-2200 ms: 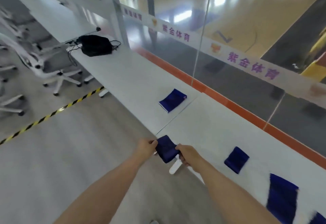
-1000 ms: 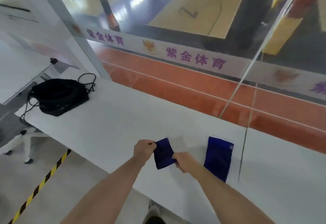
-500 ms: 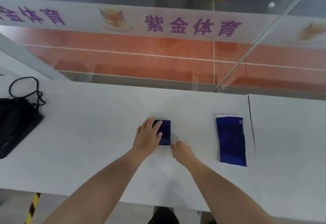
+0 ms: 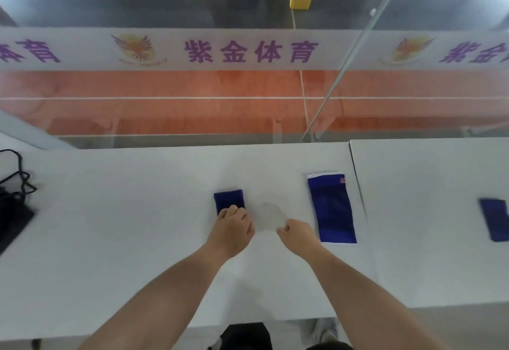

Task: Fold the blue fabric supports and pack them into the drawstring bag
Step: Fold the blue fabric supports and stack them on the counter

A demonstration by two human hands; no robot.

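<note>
Three blue supports (image 4: 332,209) on the white bench (image 4: 124,225): left hand (image 4: 232,230) presses the folded one (image 4: 228,201); right hand (image 4: 298,235), loosely curled, holds nothing.

The white band (image 4: 248,49) across the glass wall reads 紫金体育 in purple characters.

A small folded blue support (image 4: 229,201) lies flat left of a longer unfolded one (image 4: 332,209).
</note>
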